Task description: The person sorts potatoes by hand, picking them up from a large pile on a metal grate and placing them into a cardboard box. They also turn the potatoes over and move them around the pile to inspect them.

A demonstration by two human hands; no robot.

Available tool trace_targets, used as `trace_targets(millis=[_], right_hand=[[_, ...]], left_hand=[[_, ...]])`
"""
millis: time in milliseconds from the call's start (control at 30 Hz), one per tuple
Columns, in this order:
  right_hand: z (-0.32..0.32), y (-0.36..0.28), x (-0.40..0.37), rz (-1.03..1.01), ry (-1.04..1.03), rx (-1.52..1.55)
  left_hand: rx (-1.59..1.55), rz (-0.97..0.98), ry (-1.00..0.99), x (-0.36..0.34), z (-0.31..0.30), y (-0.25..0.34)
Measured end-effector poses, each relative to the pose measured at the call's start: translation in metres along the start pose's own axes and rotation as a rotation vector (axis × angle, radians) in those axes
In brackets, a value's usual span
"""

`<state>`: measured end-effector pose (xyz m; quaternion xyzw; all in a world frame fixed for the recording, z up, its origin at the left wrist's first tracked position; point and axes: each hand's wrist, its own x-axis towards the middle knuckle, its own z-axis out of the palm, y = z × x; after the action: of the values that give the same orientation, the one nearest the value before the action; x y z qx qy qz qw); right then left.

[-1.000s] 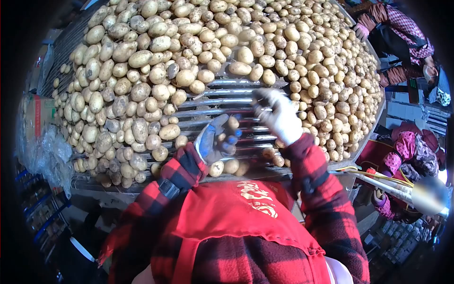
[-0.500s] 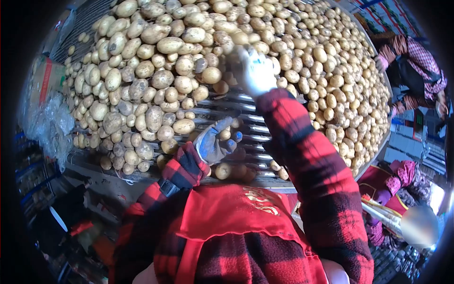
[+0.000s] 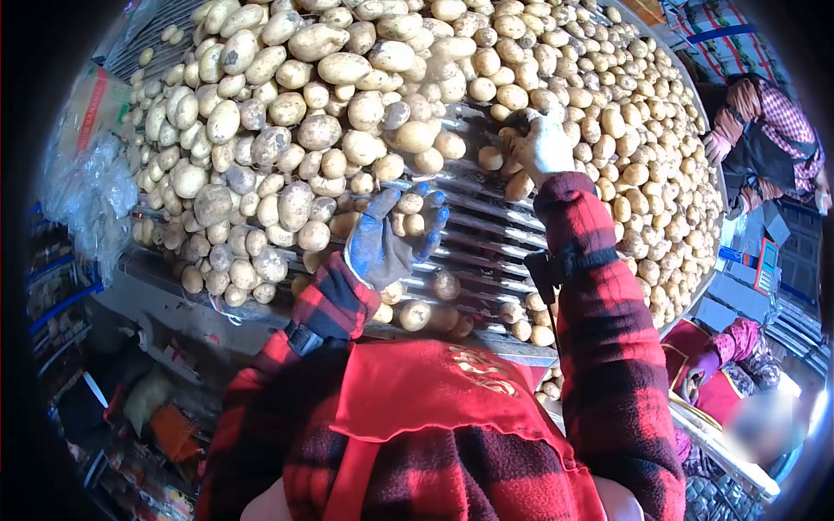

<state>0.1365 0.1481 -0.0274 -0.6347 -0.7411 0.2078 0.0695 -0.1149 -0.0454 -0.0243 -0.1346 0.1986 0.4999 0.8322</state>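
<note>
My left hand, in a grey glove with blue fingertips, is palm up with curled fingers around a few small potatoes. My right hand, in a white glove, lies at the left edge of the right-hand potato pile. Its fingers point down among potatoes beside a dark lump, and what they hold, if anything, is hidden. Metal slats show between the hands. A larger potato pile lies on the left.
Clear plastic wrap and a box stand at the left edge. One co-worker is at the upper right, another at the lower right. Loose potatoes rest near the front edge.
My right hand has moved right, from the upper middle to the right-hand pile. More slats show where it was. My left hand has risen slightly, its palm turned further up.
</note>
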Motion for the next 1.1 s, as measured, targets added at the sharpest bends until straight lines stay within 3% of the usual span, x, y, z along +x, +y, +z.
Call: trace_targets(millis=[33, 100, 133, 233, 300, 333, 367, 433, 500, 533, 600, 700, 767, 800, 833, 900, 933, 967, 1000, 1033, 1067, 1100], right_hand=[[-0.003, 0.001, -0.006, -0.019, 0.050, 0.071], [0.003, 0.008, -0.009, 0.214, -0.029, 0.938], [0.003, 0.009, -0.016, 0.245, -0.005, 1.152], [-0.031, -0.041, -0.055, 0.146, -0.106, 0.980], [-0.043, -0.076, -0.080, -0.134, -0.299, 0.705], [-0.013, -0.068, -0.075, -0.317, -0.316, 0.694], [-0.026, -0.087, -0.075, -0.420, -0.180, 0.522], [-0.017, -0.107, -0.046, -0.424, -0.023, 0.369], [0.022, -0.108, -0.004, -0.476, 0.034, 0.163], [0.046, -0.106, 0.016, -0.516, 0.111, 0.027], [0.066, -0.106, 0.021, -0.615, 0.346, -0.266], [0.034, -0.104, -0.005, -0.240, -0.041, 0.081], [0.029, -0.089, -0.047, -0.382, 0.277, 0.187], [0.024, -0.087, -0.068, -0.316, 0.226, 0.404], [0.024, -0.086, -0.086, -0.386, 0.376, 0.325], [0.013, -0.086, -0.134, -0.476, 0.253, 0.409], [-0.013, -0.094, -0.153, -0.450, 0.000, 0.575], [-0.015, -0.095, -0.171, -0.512, 0.122, 0.503], [-0.017, -0.087, -0.183, -0.514, 0.143, 0.527], [-0.016, -0.073, -0.198, -0.519, 0.161, 0.555], [-0.016, -0.053, -0.215, -0.370, 0.176, 0.397], [0.005, -0.018, -0.223, -0.272, 0.330, 0.249]], left_hand=[[-0.039, -0.021, -0.039, 0.004, -0.003, 0.001], [-0.087, -0.060, -0.067, 0.008, -0.008, 0.002], [-0.097, -0.078, -0.058, 0.008, -0.001, 0.002], [-0.083, -0.062, -0.079, 0.010, 0.012, 0.004], [-0.080, -0.028, -0.114, 0.010, 0.006, 0.005], [-0.086, -0.008, -0.140, 0.011, -0.001, 0.007], [-0.095, -0.008, -0.166, 0.009, 0.010, 0.008], [-0.145, 0.027, -0.006, 0.007, -0.004, 0.010], [-0.174, 0.021, 0.055, 0.011, -0.019, 0.012], [-0.135, 0.062, -0.050, 0.011, -0.017, 0.011], [-0.081, 0.015, -0.045, 0.005, -0.008, 0.013], [-0.060, -0.068, -0.052, -0.007, -0.001, 0.013], [-0.027, -0.122, -0.028, -0.008, -0.007, 0.014], [0.010, -0.142, -0.009, -0.008, -0.009, 0.012], [0.050, -0.174, 0.008, -0.007, -0.011, 0.010], [0.115, -0.195, -0.017, -0.001, -0.032, 0.008], [0.123, -0.227, 0.010, 0.003, -0.042, 0.007], [0.250, -0.112, 0.200, -0.001, 0.008, -0.012], [0.414, -0.039, 0.148, 0.001, 0.003, -0.018], [0.215, -0.171, -0.046, 0.003, -0.010, -0.008], [0.042, -0.335, -0.217, 0.004, -0.023, 0.002], [0.128, -0.380, -0.147, 0.002, -0.005, -0.002]])
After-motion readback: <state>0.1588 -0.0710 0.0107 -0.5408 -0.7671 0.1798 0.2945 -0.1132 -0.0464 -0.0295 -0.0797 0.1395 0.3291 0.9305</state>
